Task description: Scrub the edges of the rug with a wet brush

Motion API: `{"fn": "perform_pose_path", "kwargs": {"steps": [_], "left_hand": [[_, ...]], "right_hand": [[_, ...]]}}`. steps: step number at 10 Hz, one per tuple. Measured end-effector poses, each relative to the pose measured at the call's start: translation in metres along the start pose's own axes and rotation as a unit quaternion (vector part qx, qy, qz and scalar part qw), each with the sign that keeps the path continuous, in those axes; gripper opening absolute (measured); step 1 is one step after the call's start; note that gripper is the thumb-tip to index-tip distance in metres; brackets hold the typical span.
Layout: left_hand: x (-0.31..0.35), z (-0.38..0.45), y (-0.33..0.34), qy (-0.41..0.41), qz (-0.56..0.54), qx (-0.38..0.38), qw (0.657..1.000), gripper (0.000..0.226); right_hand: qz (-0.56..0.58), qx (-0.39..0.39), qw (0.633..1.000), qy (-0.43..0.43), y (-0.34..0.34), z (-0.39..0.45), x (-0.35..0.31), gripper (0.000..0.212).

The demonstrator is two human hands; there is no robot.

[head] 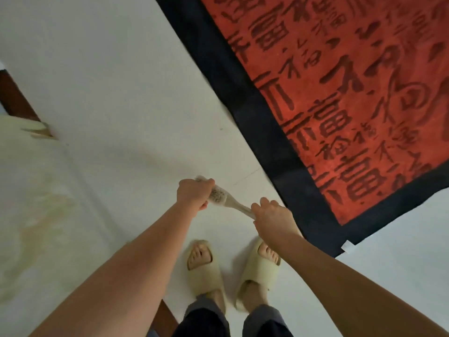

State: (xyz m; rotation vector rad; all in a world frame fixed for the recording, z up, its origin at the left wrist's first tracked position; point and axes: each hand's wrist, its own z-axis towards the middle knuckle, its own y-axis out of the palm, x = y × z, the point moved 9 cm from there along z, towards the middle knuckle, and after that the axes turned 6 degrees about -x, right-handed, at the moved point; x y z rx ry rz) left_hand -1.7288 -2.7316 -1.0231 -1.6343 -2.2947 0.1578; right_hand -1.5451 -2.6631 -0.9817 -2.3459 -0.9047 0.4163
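Note:
A red rug [352, 98] with dark characters and a wide black border lies on the white floor, filling the upper right. A pale scrub brush [226, 199] is held in the air between both hands, above the floor just left of the rug's black edge. My left hand [194, 194] grips the bristle head, its fingers curled over the far end. My right hand [273, 215] grips the handle end, close to the rug's border. The brush does not touch the rug.
My feet in cream slippers [233, 271] stand on the white floor [126, 76] directly below the brush. A white label [348, 246] sticks out at the rug's near corner. A dark wooden strip [17, 98] and a pale stained wall sit at the left.

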Motion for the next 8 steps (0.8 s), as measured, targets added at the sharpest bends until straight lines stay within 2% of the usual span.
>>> {"fn": "perform_pose_path", "kwargs": {"steps": [1,2,4,5,6,7,8], "left_hand": [[-0.032,0.061,0.019,0.015,0.024,0.041,0.999,0.042],[-0.05,0.108,0.036,0.044,0.048,0.058,0.996,0.049],[-0.075,0.167,0.056,0.05,0.094,0.057,0.993,0.057],[-0.074,0.166,0.06,0.059,0.12,0.064,0.989,0.063],[-0.07,0.148,0.055,0.058,0.191,0.062,0.978,0.064],[-0.058,0.108,0.049,0.095,0.317,0.0,0.944,0.056],[-0.046,0.05,0.041,0.082,0.432,-0.054,0.896,0.053]], "right_hand": [[0.017,-0.002,1.0,0.003,0.064,0.051,-0.001,0.021],[0.022,0.007,1.0,0.009,0.11,0.092,0.001,0.025],[0.045,0.001,0.999,0.03,0.163,0.138,0.007,0.022],[0.065,-0.003,0.997,0.035,0.165,0.137,0.009,0.023],[0.064,-0.022,0.997,0.042,0.157,0.122,0.012,0.026],[0.103,-0.074,0.991,0.044,0.136,0.094,0.016,0.022],[0.125,-0.134,0.983,0.016,0.115,0.062,0.018,0.017]]}}
